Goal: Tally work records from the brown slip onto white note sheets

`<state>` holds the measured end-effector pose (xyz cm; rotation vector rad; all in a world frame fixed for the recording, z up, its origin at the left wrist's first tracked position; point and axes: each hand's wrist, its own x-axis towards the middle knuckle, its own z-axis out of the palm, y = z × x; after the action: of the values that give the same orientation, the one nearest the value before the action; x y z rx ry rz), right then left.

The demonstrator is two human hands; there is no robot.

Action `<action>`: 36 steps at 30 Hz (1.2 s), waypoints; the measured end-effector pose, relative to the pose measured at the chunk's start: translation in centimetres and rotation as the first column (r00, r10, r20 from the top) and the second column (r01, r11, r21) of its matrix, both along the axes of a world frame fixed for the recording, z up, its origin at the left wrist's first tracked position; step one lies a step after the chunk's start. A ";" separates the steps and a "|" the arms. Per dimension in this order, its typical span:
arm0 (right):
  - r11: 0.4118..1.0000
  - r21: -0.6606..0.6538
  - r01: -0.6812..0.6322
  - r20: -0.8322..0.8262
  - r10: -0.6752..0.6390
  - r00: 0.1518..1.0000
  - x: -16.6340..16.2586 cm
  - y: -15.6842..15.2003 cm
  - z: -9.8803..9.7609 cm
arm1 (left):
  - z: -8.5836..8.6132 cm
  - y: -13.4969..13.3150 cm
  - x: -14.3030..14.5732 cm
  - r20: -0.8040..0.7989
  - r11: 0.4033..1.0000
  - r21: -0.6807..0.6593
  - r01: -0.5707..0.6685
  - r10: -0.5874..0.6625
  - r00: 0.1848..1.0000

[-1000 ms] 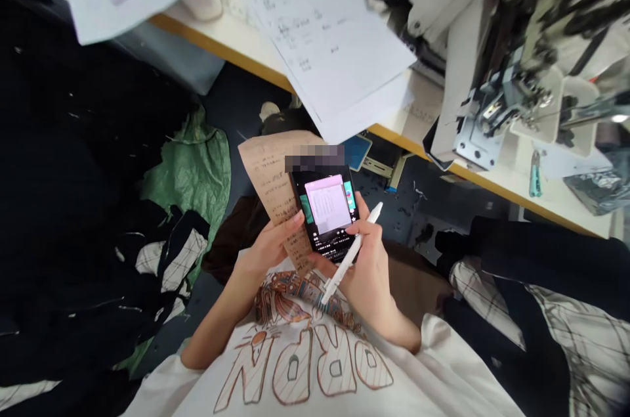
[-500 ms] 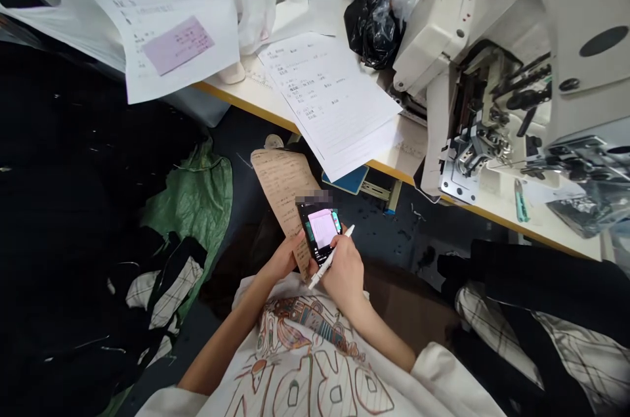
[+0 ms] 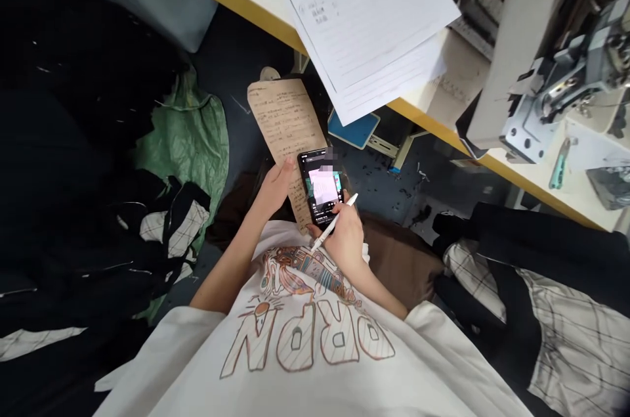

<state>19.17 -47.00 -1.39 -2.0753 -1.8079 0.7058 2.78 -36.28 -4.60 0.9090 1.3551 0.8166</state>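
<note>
My left hand point(image 3: 275, 188) is closed on a long brown sheet of paper point(image 3: 288, 118) covered in handwriting, its thumb lying on top. Beside the sheet, over my lap, my right hand point(image 3: 347, 236) grips a smartphone point(image 3: 319, 210) with a lit screen that shows a pinkish picture. A white pen point(image 3: 325, 234) is tucked in the same hand, slanting across the phone's lower corner. The thumb of that hand rests at the screen's right edge. Fingers behind the phone are mostly hidden.
A yellow-edged table point(image 3: 236, 0) ahead carries white handwritten sheets point(image 3: 374, 29), which overhang its edge. To the right stand a sewing machine point(image 3: 516, 43) and green thread snips point(image 3: 560, 167). Dark and checked garments point(image 3: 575, 312) lie right; a green sack point(image 3: 197, 134) and dark fabric lie left.
The view has tilted down, so the table and sewing machine sit higher in it. Both hands still hold the paper, phone and pen; the picture on the phone's screen has shifted slightly.
</note>
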 end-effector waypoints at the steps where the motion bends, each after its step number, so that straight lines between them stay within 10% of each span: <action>1: 1.000 -0.005 0.006 -0.010 -0.006 1.000 0.1 -0.2 0.1 | 0.2 0.3 0.1 -0.023 1.000 0.009 0.027 -0.027 0.999; 7: 0.999 -0.038 0.018 -0.080 -0.021 0.997 0.8 -0.6 0.7 | 2.6 2.6 -0.1 -0.234 0.977 -0.004 0.213 -0.208 0.950; 13: 0.988 -0.134 0.078 -0.172 -0.100 0.980 1.6 -0.3 1.6 | 7.1 4.3 -1.6 -0.760 0.979 0.173 0.108 0.063 0.647; 17: 0.983 -0.112 0.148 -0.231 -0.171 0.958 2.7 0.3 2.1 | 9.8 6.4 -1.4 -0.740 0.763 0.530 0.371 0.202 0.642; 21: 0.980 0.000 0.198 -0.234 -0.193 0.953 4.2 1.1 2.9 | 11.4 10.1 0.5 -0.755 0.513 0.597 0.616 0.101 0.648; 26: 0.964 0.088 0.252 -0.254 -0.223 0.941 5.5 0.8 3.8 | 11.5 14.3 2.7 -0.770 0.510 0.438 0.741 -0.214 0.602; 36: 0.945 0.274 0.176 -0.223 -0.116 0.968 6.1 0.5 3.4 | 12.6 16.9 2.1 -0.722 0.540 0.405 0.738 -0.306 0.621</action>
<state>25.23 -46.45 2.03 -1.8466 -1.5237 0.5495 4.88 -19.40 8.04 2.2239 1.1036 0.5107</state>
